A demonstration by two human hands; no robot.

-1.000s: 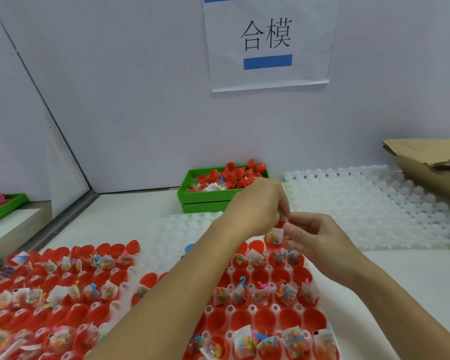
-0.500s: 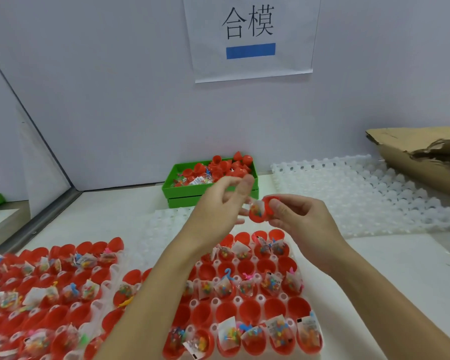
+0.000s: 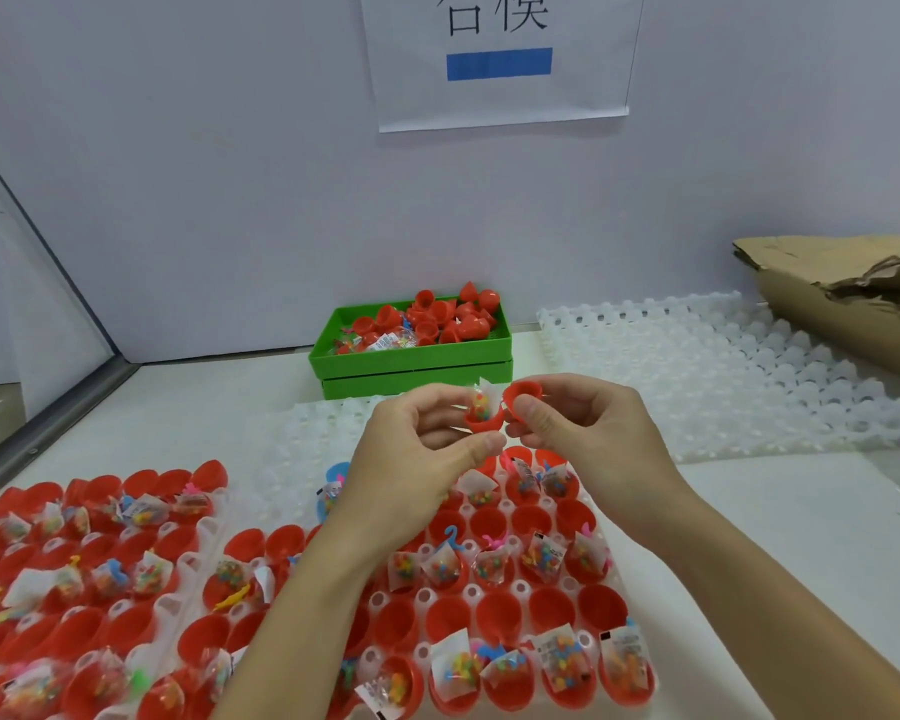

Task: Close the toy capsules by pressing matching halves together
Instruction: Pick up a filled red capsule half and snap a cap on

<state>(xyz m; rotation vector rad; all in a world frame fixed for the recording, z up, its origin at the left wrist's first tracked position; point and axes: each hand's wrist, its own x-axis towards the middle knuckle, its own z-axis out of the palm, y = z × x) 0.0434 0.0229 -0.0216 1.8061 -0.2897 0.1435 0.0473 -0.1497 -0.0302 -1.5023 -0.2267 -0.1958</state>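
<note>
Your left hand point(image 3: 417, 449) pinches a filled red half point(image 3: 483, 419); your right hand point(image 3: 588, 433) pinches the empty half point(image 3: 521, 393) just beside it, above the tray point(image 3: 614, 579) of capsules.

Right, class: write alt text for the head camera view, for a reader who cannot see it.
Two hands meet above a white tray of red cups: the left hand pinches a red capsule half holding a packet of colourful toys, and the right hand pinches an empty red half beside it, not yet joined. Behind them sits a green bin of loose red halves.
</note>
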